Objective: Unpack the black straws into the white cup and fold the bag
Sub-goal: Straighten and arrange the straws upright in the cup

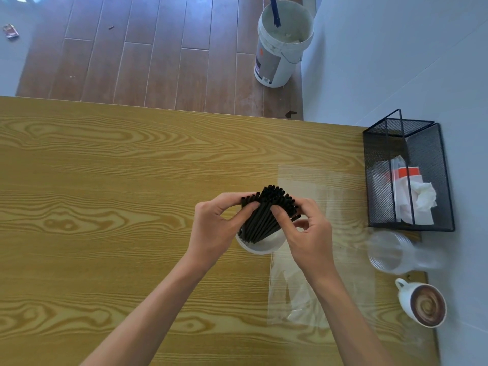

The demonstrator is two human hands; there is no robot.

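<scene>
Two hands meet over the middle of the wooden table [105, 180] in our head view, and both grip one bundle of black straws [266, 212]. Our left hand [214, 228] curls its fingers around the bundle's left side, thumb pressed to the near face. Our right hand [309, 231] pinches the right side, thumb on the straws and fingers wrapped behind them. The straws stand tilted, their lower ends inside the white cup [260, 245], their open tops fanned out above our fingers. The cup sits on the table directly beneath our hands, with only its near rim and part of its inside showing.

Just right of the cup, the clear plastic bag [303, 294] lies flat and unfolded on the table, reaching from beyond our right hand down under our right forearm.

At the table's right edge we see a black mesh basket [409, 175] holding white paper, near it a clear plastic cup [390, 252] lying on its side, and nearer to us a mug of coffee [422, 303]. Beyond the table, a white bucket [282, 43] stands on the plank floor beside the wall.
</scene>
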